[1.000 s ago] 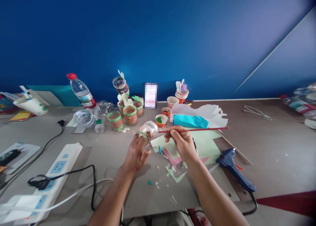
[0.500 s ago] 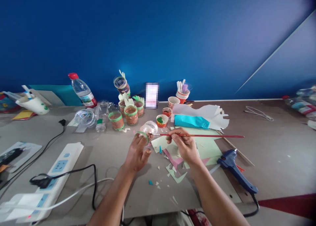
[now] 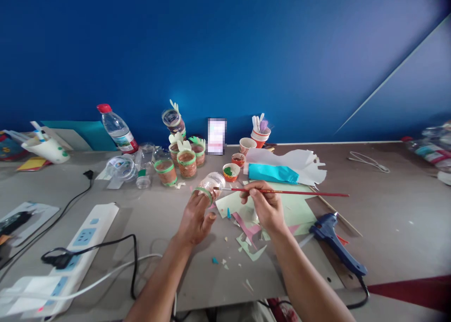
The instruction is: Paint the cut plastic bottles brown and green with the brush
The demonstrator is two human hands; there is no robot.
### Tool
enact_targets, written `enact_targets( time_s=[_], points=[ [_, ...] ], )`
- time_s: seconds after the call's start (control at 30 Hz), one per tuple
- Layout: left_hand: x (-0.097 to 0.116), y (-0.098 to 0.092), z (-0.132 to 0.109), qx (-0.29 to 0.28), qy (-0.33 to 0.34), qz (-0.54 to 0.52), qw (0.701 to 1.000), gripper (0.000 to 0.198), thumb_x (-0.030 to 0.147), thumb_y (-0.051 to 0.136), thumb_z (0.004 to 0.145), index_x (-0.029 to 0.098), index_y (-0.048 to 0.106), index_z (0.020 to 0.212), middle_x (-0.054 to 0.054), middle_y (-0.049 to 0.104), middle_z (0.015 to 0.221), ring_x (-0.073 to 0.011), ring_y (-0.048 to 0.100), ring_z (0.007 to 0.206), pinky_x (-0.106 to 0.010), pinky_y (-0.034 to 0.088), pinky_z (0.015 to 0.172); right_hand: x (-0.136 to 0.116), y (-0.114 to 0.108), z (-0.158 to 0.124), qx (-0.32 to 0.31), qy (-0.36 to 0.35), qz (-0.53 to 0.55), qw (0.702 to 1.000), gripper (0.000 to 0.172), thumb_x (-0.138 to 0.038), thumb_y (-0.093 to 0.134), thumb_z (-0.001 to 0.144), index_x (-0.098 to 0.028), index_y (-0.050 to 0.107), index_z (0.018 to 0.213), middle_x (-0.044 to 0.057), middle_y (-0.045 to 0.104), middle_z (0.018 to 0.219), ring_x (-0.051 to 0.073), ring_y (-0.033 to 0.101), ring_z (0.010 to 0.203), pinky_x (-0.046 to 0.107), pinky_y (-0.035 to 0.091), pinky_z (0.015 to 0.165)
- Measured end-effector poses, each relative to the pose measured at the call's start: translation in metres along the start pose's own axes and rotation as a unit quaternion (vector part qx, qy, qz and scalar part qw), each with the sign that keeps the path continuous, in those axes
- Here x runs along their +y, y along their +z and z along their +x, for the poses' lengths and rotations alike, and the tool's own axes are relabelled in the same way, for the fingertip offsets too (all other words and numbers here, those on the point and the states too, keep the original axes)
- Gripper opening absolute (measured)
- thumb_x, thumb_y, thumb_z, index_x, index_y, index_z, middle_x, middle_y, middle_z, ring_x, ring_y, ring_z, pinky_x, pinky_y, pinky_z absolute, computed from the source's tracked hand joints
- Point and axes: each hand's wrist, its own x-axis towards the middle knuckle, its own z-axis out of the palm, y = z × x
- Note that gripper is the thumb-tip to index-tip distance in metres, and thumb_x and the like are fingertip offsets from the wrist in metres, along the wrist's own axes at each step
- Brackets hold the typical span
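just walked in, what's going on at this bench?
A person is working at a craft table. Their left hand holds a clear plastic cup with a green band, tipped on its side. Their right hand holds a red paintbrush with its tip at the cup. A small paint cup and decorated jars stand just behind; a blue glue gun lies to the right.

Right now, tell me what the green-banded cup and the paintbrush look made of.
The green-banded cup in the left hand: clear glossy plastic, likely, since light glints off it. The paintbrush in the right hand: thin, red-painted handle, probably wood; bristles too small to tell.
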Motion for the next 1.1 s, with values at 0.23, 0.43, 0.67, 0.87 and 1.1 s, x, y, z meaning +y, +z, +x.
enact_targets(
  time_s=[0.23,0.43,0.67,0.87,1.1],
  points=[
    [0.0009,0.0008,0.0011,-0.008,0.018,0.004,1.000,0.064,0.061,0.017,0.094,0.018,0.054,0.123,-0.012,0.062,0.099,-0.0271,0.054,0.093,-0.042,0.042,0.084,0.0007,0.0023,0.0049,0.040,0.022,-0.018,0.999,0.015,-0.035,0.062,0.085,-0.021,0.067,0.085,0.001,0.067,0.069,0.015,0.062,0.060,0.030,0.048,0.062],
    [-0.0001,0.0018,-0.0002,-0.007,0.016,0.009,1.000,0.062,0.061,0.019,0.093,0.018,0.056,0.118,-0.011,0.061,0.091,-0.0270,0.054,0.088,-0.042,0.043,0.081,0.0026,0.0022,0.0065,0.009,0.056,-0.001,0.998,0.015,-0.035,0.062,0.085,-0.020,0.066,0.084,0.001,0.066,0.066,0.015,0.060,0.058,0.030,0.048,0.060],
    [0.0007,0.0003,-0.0001,0.005,-0.005,-0.021,1.000,0.064,0.063,0.019,0.093,0.020,0.056,0.123,-0.012,0.064,0.103,-0.0281,0.055,0.097,-0.043,0.043,0.086,0.0020,-0.0002,0.0067,0.013,0.050,0.001,0.999,0.016,-0.036,0.061,0.086,-0.020,0.065,0.084,0.002,0.068,0.068,0.015,0.061,0.057,0.031,0.049,0.060],
    [0.0000,-0.0003,-0.0010,0.025,-0.073,-0.076,0.994,0.072,0.070,0.016,0.089,0.020,0.062,0.114,-0.013,0.064,0.101,-0.0291,0.057,0.097,-0.044,0.044,0.087,0.0001,-0.0006,0.0083,0.058,0.025,-0.017,0.998,0.015,-0.036,0.062,0.085,-0.021,0.065,0.084,0.001,0.067,0.068,0.015,0.061,0.057,0.030,0.049,0.059],
    [-0.0026,0.0004,-0.0012,0.045,-0.095,-0.107,0.989,0.075,0.071,0.015,0.089,0.020,0.063,0.115,-0.014,0.064,0.110,-0.0299,0.058,0.102,-0.044,0.045,0.089,0.0006,-0.0007,0.0070,0.040,0.014,-0.036,0.998,0.014,-0.034,0.062,0.087,-0.021,0.066,0.086,0.001,0.069,0.071,0.015,0.062,0.059,0.030,0.049,0.061]
  ],
)
